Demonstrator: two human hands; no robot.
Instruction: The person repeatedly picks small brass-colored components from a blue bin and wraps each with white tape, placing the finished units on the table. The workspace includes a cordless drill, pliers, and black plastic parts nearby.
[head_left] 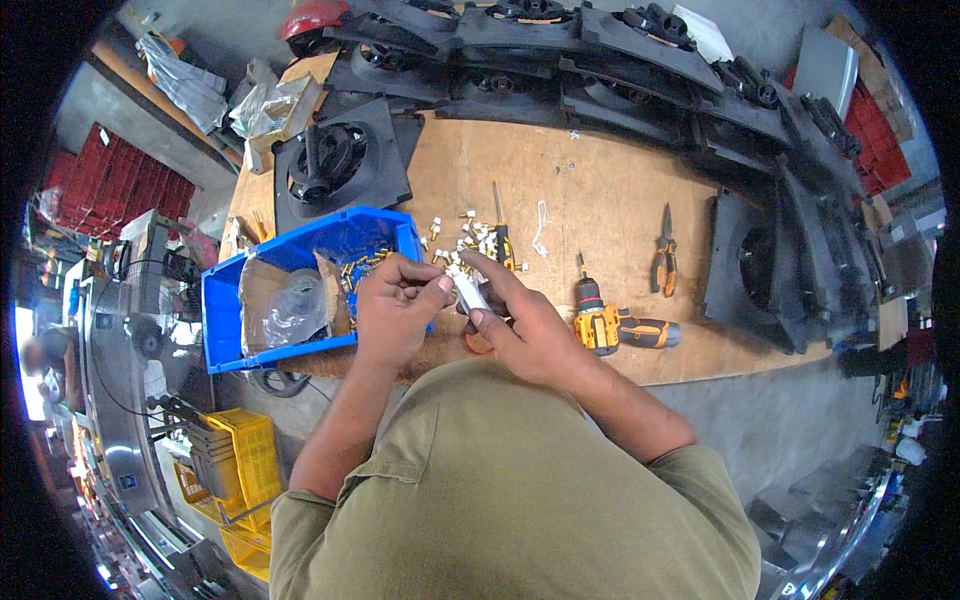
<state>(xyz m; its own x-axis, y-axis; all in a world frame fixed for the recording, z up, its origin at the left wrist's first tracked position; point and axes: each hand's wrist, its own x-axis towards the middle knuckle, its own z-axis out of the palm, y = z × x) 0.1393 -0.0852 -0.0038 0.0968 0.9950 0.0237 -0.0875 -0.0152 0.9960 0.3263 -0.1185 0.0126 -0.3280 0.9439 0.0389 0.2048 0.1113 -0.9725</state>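
My right hand (528, 335) is closed round a small pale, silvery block-like piece (468, 291), held between thumb and fingers just above the table's near edge. Beside it, my left hand (398, 305) is closed in a pinch at the upper end of that piece; what its fingertips hold is too small to make out. Just beyond both hands lies a loose heap of small white-and-brass fittings (478, 236). Left of my left hand stands a blue bin (222, 318) with brass fittings (362, 268), cardboard and a clear plastic bag (297, 310) inside.
A screwdriver (502, 240) lies beside the heap. To the right are a yellow cordless drill (600, 326) and orange-handled pliers (663, 262). Black fan housings (500, 95) line the wooden table's (610, 200) far and right sides; another housing (345, 165) sits behind the bin. Yellow crates (250, 465) stand lower left.
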